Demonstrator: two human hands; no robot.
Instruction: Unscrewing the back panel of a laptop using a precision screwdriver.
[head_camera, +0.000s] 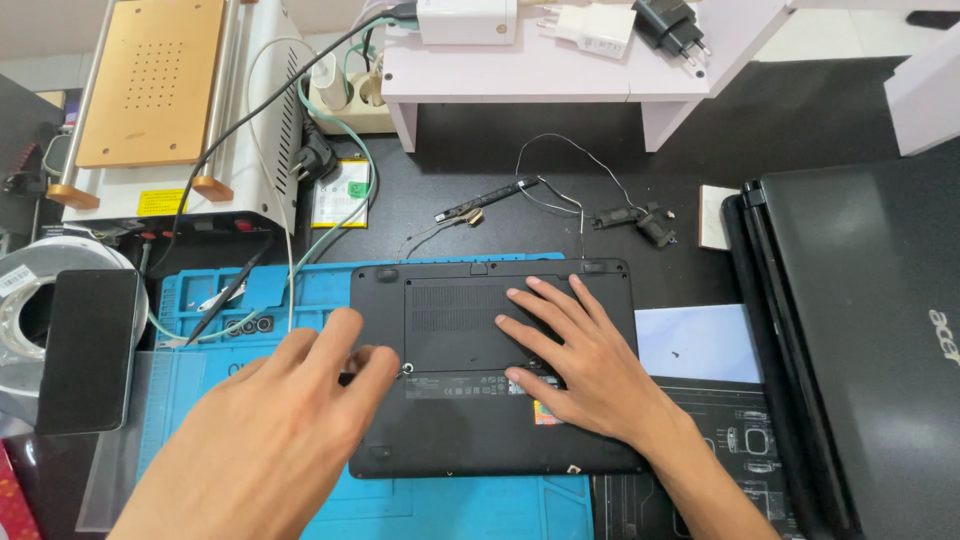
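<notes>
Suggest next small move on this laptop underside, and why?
Probably pinch the screw at the panel's lower left corner: left hand fingers sit right beside it, while the right hand lies flat on the laptop base, steadying it.

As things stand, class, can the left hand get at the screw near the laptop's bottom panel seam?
Probably yes: the left hand hovers beside the screw, nothing lies between them, and the right hand rests flat further right.

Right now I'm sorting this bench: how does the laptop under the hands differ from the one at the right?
The small laptop lies bottom-up on the blue mat, under the right hand; the large laptop lies lid-up, untouched, on the black bench and partly out of view. Both are black and closed.
</notes>
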